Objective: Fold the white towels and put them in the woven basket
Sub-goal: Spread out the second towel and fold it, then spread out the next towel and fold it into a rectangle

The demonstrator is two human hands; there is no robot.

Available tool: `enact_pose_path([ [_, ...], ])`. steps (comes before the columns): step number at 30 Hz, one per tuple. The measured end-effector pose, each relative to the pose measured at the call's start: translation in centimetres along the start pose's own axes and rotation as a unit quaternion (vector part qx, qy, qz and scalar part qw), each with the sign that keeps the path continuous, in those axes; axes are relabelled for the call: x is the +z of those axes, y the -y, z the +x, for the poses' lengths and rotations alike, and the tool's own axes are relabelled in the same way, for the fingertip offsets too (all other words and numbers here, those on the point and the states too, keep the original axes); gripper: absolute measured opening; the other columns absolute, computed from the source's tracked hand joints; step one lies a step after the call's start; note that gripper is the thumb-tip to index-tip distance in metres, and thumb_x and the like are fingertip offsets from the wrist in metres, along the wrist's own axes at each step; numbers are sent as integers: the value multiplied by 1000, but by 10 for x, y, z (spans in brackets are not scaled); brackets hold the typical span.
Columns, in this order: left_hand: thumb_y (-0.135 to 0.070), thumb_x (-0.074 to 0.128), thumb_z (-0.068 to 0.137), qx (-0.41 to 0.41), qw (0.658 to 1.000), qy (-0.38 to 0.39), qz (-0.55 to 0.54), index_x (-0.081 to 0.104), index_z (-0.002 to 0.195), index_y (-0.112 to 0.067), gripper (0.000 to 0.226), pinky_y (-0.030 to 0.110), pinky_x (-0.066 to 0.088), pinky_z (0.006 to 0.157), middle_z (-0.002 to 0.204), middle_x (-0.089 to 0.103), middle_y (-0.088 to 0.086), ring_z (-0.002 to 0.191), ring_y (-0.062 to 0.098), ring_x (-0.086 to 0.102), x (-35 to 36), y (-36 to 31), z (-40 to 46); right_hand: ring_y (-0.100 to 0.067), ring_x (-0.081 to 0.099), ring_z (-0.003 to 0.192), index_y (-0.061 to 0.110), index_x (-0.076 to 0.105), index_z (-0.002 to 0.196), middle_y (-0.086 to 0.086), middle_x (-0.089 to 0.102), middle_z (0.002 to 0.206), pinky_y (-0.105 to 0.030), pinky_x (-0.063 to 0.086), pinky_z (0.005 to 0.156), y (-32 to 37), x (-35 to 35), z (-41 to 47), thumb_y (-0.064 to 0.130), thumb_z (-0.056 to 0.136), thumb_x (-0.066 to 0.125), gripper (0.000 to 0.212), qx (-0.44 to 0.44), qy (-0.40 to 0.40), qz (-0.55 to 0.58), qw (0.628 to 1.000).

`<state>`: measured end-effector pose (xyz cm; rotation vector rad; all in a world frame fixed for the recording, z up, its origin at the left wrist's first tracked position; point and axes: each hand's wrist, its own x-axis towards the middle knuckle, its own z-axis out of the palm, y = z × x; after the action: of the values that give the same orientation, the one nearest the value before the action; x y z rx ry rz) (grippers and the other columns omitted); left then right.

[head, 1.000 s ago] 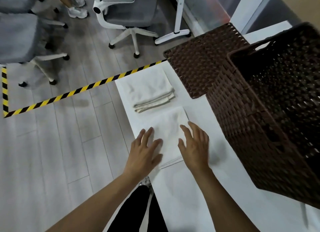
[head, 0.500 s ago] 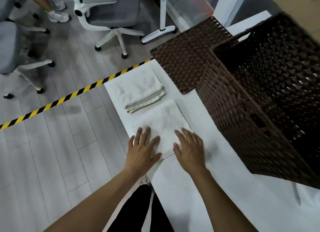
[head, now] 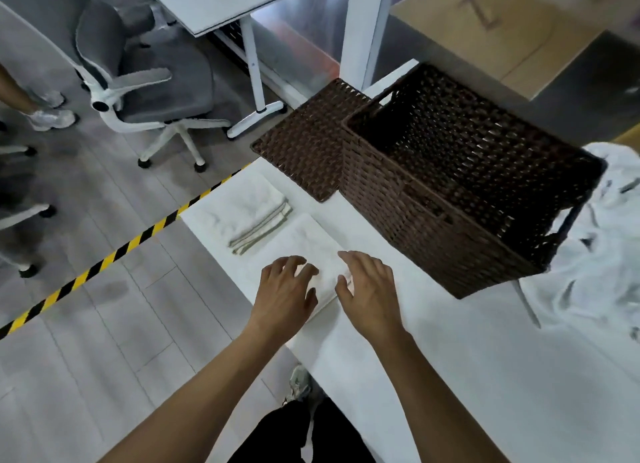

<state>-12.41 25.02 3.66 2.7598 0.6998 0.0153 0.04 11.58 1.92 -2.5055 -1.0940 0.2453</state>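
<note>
Two hands bear on the near end of one folded white towel (head: 311,244) lying on the table (head: 433,376). Left hand (head: 285,294) and right hand (head: 369,289) each rest on it with loosely bent fingers; neither grip is closed round the cloth. The towel's long axis runs away from the person, toward a second folded towel (head: 247,208). The woven basket (head: 450,220) stands to the right, nearer the right hand.

Single head-worn view, wide-angle, looking steeply down and forward from close above the white table (head: 450,376); floor left of table, basket (head: 433,220) at its far side.
</note>
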Motion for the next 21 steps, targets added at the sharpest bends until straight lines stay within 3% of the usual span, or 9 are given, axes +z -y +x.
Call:
enact_pose_path([
  [8,-22,73,81,130,989,-70,-29,66,116,-21,36,44,47,89,120,63,4,109,33,58,-33,-50,5,-20,54,120,22,58,135,3,60,134,-38,42,102,-13,-63,-43,25,93,59,42,59,-133,7,989],
  [21,-18,75,77,277,955,-75,-77,66,111,-23,36,40,46,85,113,61,-2,100,26,57,-18,-210,-26,-20,54,123,25,53,138,5,57,137,-36,39,104,-110,-145,-181,29,93,55,46,210,-196,-10,958],
])
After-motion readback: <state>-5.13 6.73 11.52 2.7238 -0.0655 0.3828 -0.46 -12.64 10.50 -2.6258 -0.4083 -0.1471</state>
